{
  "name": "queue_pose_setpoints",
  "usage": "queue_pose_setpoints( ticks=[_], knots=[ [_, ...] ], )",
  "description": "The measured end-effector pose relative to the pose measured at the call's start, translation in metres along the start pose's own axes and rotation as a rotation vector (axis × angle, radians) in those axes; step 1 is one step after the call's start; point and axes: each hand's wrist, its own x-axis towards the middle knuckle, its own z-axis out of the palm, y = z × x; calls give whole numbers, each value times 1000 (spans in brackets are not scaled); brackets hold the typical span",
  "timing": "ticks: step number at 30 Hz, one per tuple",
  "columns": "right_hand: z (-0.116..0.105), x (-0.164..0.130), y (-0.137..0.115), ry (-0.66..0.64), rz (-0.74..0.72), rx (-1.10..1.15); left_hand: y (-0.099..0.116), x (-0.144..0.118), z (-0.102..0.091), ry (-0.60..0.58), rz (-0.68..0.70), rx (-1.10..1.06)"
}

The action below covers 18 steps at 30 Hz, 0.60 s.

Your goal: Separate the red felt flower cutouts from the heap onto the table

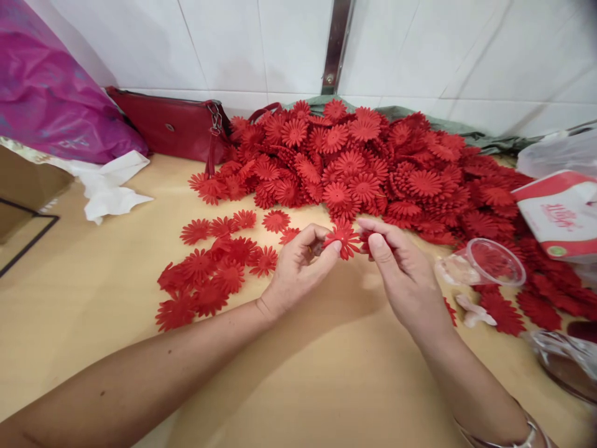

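Note:
Between the thumb and fingers of my left hand (305, 264) is a red artificial flower (344, 239), its petals spread toward me. My right hand (401, 270) is pinched just to the right, and a bit of red petal piece (366, 241) shows between its thumb and fingers, partly hidden. To the left on the table lies a loose group of similar red flowers (228, 275). Behind both hands rises a large heap of red flower pieces (349, 163), some nested in stacks.
A red purse (172, 127) and a purple bag (60, 81) stand at the back left, near white tissue (114, 186). On the right are a clear plastic cup (497, 261), a red-and-white box (557, 214) and a crumpled tissue scrap (474, 311). A tiled wall (261, 50) bounds the table (298, 386).

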Motion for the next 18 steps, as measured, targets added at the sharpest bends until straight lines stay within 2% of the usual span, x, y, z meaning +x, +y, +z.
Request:
queue_pose_setpoints(
  ticks=[3,6,8,12,16,18],
  knots=[
    [4,1,9,-60,99,174,-3,0,2,-12,-36,-66],
    [6,1,12,11,96,243,-6,2,2,-10,-81,-104],
    [6,1,10,53,88,204,-7,3,1,-27,-108,-114],
    [5,0,3,43,74,120,-7,5,-1,-75,-106,-88],
    [4,-1,2,60,33,54,-8,6,-2,-52,-137,-92],
    [4,-1,2,73,-33,13,-9,7,-3,-40,-153,-97]
  ],
)
